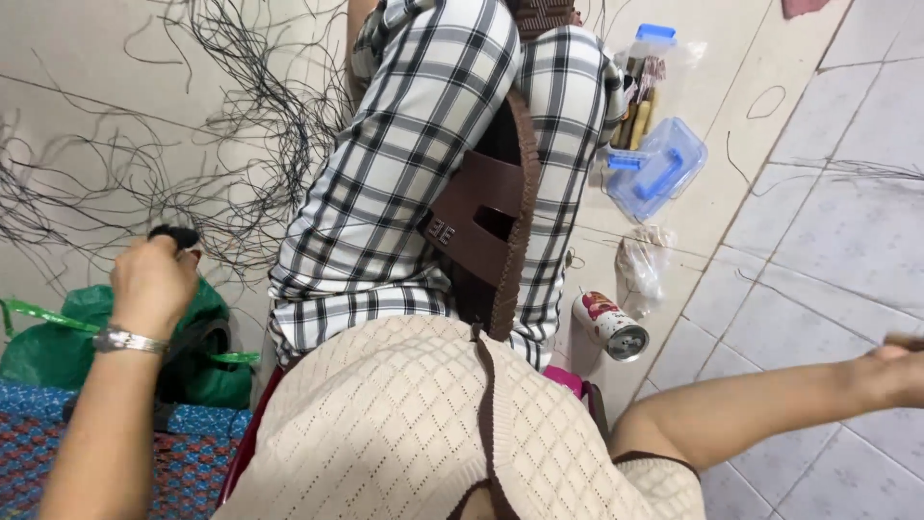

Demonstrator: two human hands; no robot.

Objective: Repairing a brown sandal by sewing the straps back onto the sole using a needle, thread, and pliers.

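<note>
pale floor tiles (828,221) run under a seated person in checked trousers (423,164), a brown woven bag (500,221) on the lap. the left hand (152,284) is closed around a dark bundle (175,236), with loose black strands (192,116) spread beyond it and a green plastic bag (58,337) just below. the right hand (900,361) sits at the frame edge; its grip cannot be told. between them lie a red and white can (611,325) and a clear box with blue lid (659,166).

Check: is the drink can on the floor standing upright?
No, the drink can lies on its side on the floor, open top facing the camera.
</note>
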